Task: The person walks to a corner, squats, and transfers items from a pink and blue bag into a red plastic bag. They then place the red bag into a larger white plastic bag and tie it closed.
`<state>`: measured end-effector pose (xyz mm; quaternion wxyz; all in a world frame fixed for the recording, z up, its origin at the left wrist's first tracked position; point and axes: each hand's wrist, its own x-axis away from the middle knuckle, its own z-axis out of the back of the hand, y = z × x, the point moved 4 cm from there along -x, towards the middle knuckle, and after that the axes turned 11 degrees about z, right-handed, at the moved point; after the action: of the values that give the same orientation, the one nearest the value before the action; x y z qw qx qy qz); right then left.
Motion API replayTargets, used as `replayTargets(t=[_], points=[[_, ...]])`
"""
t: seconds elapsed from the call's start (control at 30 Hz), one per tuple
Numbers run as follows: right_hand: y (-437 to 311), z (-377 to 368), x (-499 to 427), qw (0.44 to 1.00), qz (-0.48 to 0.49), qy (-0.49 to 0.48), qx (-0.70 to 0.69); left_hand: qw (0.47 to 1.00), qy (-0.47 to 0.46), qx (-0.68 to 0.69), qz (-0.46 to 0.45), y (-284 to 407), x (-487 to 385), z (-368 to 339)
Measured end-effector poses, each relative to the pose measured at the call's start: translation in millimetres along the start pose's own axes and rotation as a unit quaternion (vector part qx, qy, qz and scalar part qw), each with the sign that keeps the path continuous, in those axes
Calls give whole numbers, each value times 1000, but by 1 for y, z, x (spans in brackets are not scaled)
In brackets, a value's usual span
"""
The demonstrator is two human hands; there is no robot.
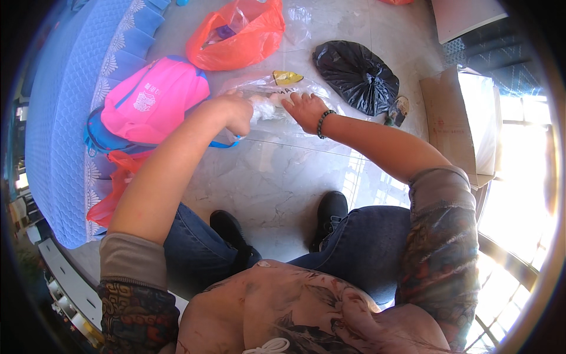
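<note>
A clear plastic bag (283, 126) with a yellow patch and dark lettering lies on the tiled floor before me. My left hand (232, 113) is at its left part, fingers bent down at the plastic; whether they grip it is hidden. My right hand (306, 111), with a dark beaded bracelet (325, 124) at the wrist, rests on the bag's right part, fingers spread. Between the hands shows a crumpled whitish plastic bundle (264, 107). Left of my left hand lies a pink and blue backpack (157, 99).
Beyond lies an open red plastic bag (247, 44); a knotted black plastic bag (358, 75) is at upper right. A cardboard box (449, 124) stands right, a bed with blue quilted cover (70, 110) left. Another red bag (117, 186) hangs beside the bed.
</note>
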<state>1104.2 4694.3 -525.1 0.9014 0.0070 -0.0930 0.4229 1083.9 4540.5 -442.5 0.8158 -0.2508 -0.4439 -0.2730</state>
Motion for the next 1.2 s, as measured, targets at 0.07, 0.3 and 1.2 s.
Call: replayTargets(t=[0.07, 0.3, 1.2], points=[[14, -7, -3, 998, -39, -13, -45, 997, -28, 23, -61, 7, 1, 3], [85, 35, -20, 880, -113, 63, -458, 988, 31, 136, -69, -9, -8, -3], [80, 67, -8, 400, -99, 200, -889, 669, 79, 717, -178, -29, 24, 31]])
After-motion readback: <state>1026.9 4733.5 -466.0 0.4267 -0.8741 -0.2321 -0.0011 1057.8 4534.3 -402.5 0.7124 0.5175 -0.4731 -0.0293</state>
